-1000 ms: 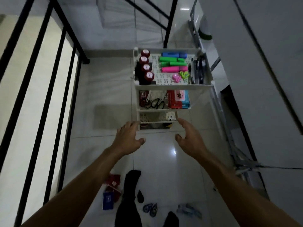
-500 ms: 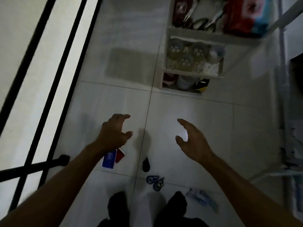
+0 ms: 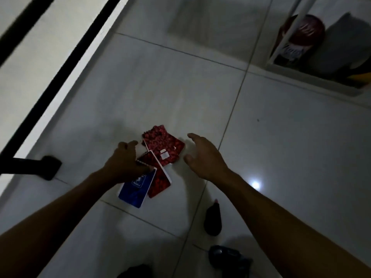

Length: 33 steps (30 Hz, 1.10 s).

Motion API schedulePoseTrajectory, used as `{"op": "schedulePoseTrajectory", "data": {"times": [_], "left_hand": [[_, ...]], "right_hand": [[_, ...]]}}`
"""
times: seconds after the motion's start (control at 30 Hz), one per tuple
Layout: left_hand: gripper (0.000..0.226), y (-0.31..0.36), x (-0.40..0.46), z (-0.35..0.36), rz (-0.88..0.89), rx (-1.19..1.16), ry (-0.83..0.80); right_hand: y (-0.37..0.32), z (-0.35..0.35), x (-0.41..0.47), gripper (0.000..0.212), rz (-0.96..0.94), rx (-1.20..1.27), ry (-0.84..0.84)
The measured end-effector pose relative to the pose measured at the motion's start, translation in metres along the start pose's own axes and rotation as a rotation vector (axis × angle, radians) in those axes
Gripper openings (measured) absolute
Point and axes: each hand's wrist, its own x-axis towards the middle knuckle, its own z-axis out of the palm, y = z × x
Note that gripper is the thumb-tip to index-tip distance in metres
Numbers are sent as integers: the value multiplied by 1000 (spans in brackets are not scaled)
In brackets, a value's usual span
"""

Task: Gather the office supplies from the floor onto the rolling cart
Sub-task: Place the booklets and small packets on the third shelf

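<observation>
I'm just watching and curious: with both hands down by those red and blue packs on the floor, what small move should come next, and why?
Probably close the left hand on the packs. It already lies over the edge of the overlapping red packs and blue pack, while the right hand hangs open beside them, touching nothing. They lie in one pile, so one grip might lift several.

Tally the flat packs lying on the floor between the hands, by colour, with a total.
Red patterned packs: 2, one farther from the person and one nearer, overlapping.
Blue pack: 1, partly under the left hand.
Total: 3.
</observation>
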Motion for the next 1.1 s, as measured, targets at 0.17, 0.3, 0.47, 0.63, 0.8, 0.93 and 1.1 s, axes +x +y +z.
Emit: {"op": "schedulePoseTrajectory", "data": {"times": [0.17, 0.3, 0.47, 0.63, 0.8, 0.93, 1.1], "left_hand": [[143, -20, 24, 43, -81, 76, -67], [136, -17, 30, 58, -59, -26, 26], [110, -12, 27, 59, -54, -150, 151], [106, -5, 21, 55, -112, -458, 267], [100, -9, 18, 53, -162, -829, 293], [88, -12, 19, 54, -191, -1125, 226], [58, -17, 18, 54, -150, -1233, 248]], "right_hand": [[4, 46, 40, 70, -18, -173, 154], [-12, 71, 56, 70, -67, -325, 206], [-16, 66, 54, 68, 49, -260, 166], [-17, 54, 41, 71, 158, -139, 38], [-24, 46, 27, 56, 241, 86, -55], [-28, 53, 19, 38, 306, 295, -24], [-21, 60, 17, 30, 320, 297, 83]]}}
